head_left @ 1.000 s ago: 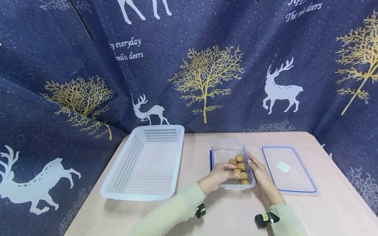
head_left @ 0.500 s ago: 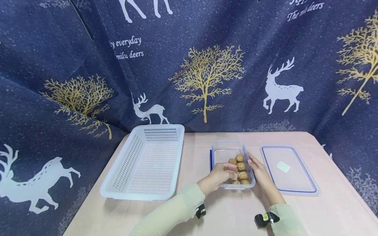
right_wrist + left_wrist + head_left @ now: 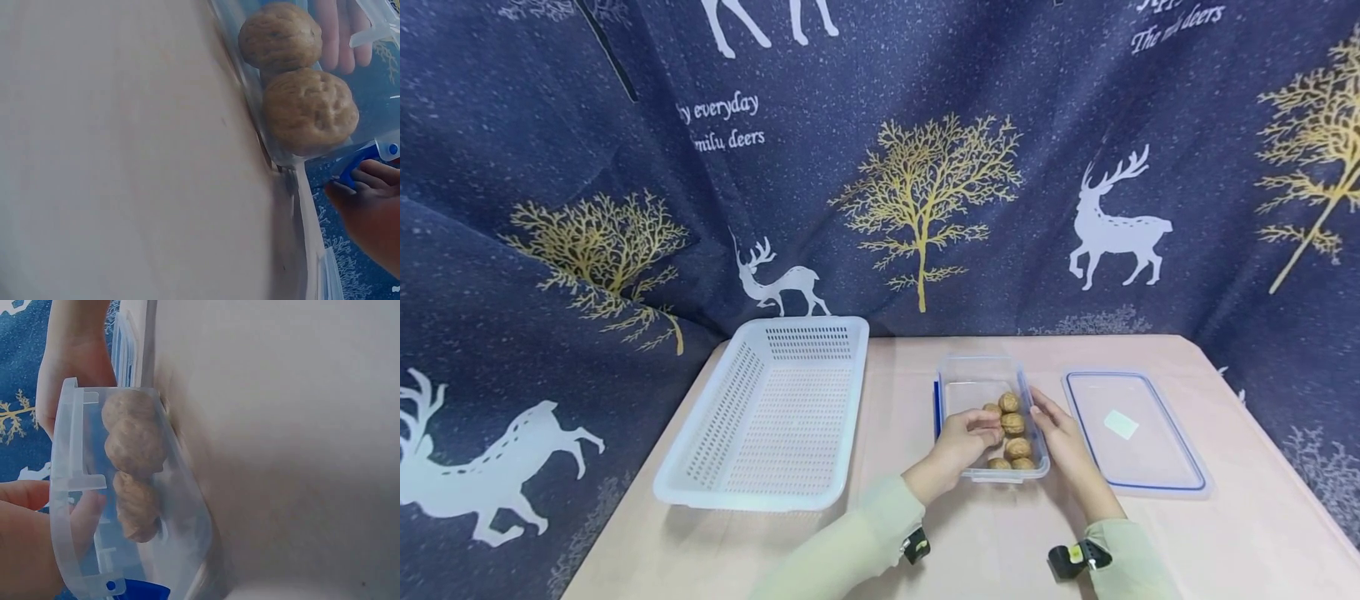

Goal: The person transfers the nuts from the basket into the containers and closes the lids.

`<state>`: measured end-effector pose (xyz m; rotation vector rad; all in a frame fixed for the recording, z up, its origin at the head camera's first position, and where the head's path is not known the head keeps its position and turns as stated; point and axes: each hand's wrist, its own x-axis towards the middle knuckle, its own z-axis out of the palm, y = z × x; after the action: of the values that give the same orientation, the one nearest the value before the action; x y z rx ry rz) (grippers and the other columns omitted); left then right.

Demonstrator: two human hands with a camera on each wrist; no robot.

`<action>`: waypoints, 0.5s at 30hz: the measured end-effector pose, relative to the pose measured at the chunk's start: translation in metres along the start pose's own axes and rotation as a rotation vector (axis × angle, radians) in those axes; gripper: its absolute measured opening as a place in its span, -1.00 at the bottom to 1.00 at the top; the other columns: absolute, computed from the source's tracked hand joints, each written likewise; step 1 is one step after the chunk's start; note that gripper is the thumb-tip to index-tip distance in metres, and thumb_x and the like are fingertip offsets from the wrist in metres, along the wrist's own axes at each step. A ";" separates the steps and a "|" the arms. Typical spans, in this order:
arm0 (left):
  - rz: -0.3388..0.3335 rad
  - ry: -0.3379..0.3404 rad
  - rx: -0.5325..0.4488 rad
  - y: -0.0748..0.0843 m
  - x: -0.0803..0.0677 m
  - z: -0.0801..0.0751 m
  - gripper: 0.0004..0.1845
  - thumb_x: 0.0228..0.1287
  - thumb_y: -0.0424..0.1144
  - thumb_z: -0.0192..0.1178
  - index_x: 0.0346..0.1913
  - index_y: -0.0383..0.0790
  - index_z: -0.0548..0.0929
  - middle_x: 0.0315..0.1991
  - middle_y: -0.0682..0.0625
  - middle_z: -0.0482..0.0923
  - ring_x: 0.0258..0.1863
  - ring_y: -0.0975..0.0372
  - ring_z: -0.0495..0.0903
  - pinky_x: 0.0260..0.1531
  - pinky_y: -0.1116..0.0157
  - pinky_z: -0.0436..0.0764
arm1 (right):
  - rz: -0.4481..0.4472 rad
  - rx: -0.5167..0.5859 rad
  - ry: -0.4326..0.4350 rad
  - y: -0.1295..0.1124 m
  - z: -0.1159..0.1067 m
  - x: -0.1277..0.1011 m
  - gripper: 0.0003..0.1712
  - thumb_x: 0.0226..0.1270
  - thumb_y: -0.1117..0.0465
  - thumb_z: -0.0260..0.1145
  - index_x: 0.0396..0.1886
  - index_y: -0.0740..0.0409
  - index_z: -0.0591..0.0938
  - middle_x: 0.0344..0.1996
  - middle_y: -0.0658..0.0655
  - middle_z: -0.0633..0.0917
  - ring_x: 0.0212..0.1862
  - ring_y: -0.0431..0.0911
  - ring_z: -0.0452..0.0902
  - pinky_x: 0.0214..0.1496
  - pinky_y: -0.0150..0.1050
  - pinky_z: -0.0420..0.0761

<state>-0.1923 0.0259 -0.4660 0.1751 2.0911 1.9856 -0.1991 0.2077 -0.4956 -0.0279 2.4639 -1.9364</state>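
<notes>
A clear plastic box (image 3: 973,392) sits on the pink table (image 3: 925,533), about in the middle between the left and right edges. Inside it, at the near end, lie some brown walnuts (image 3: 1013,423). The far end of the box has nothing in it that I can see. A blue clip (image 3: 936,407) runs along the box's left side.

The left hand (image 3: 961,442) is at the box's left side, near the front corner. Its fingers curl over the rim and reach in among the walnuts. In the left wrist view the fingers (image 3: 25,544) press on the clear wall (image 3: 69,506), with walnuts (image 3: 134,447) just on the other side. I cannot tell if the fingers pinch a walnut or only hold the box.

The right hand (image 3: 1060,437) lies flat along the box's right side, with fingers straight, touching the wall. In the right wrist view two walnuts (image 3: 309,109) sit tight against the clear wall.

The box's lid (image 3: 1131,429), clear with a blue line round it, lies flat to the right of the box, near the table's right edge.

A white basket (image 3: 771,412) with little holes stands at the left side of the table, apart from the box.

Behind the table hangs a dark blue cloth (image 3: 925,167) with white deer and gold trees.
</notes>
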 end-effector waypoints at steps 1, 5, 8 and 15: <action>0.009 0.003 -0.006 0.000 0.000 0.000 -0.68 0.21 -0.54 0.18 0.04 -0.49 0.58 -0.07 -0.26 0.64 -0.06 0.10 0.66 -0.07 0.33 0.65 | -0.006 -0.010 0.011 0.000 0.000 0.000 -0.41 0.58 0.16 -0.10 0.47 0.32 0.10 0.45 0.38 0.11 0.46 0.27 -0.06 0.47 0.15 -0.02; 0.037 0.014 -0.016 0.004 -0.001 0.004 -0.68 0.20 -0.54 0.14 0.04 -0.48 0.59 -0.05 -0.26 0.64 -0.05 0.10 0.64 -0.06 0.32 0.64 | -0.025 -0.011 0.066 -0.003 0.000 -0.001 -0.44 0.59 0.15 -0.13 0.44 0.34 0.16 0.41 0.39 0.20 0.43 0.24 0.08 0.46 0.04 0.09; 0.068 0.026 -0.001 0.009 -0.004 0.009 -0.70 0.21 -0.52 0.13 0.02 -0.45 0.61 -0.05 -0.22 0.64 -0.04 0.11 0.63 -0.08 0.38 0.62 | -0.036 0.033 0.095 -0.005 -0.003 -0.004 -0.45 0.59 0.17 -0.14 0.43 0.36 0.16 0.38 0.42 0.24 0.39 0.25 0.16 0.39 -0.20 0.25; 0.134 0.010 0.002 0.016 -0.008 0.027 -0.72 0.28 -0.50 0.11 0.03 -0.45 0.60 -0.05 -0.17 0.61 -0.02 0.10 0.62 -0.05 0.45 0.59 | -0.104 -0.066 0.148 -0.006 -0.019 -0.007 -0.44 0.59 0.14 -0.13 0.43 0.35 0.18 0.33 0.40 0.34 0.30 0.26 0.29 0.07 -0.72 0.30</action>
<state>-0.1793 0.0510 -0.4501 0.3132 2.1396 2.0631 -0.1920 0.2247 -0.4858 -0.0133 2.6713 -1.9631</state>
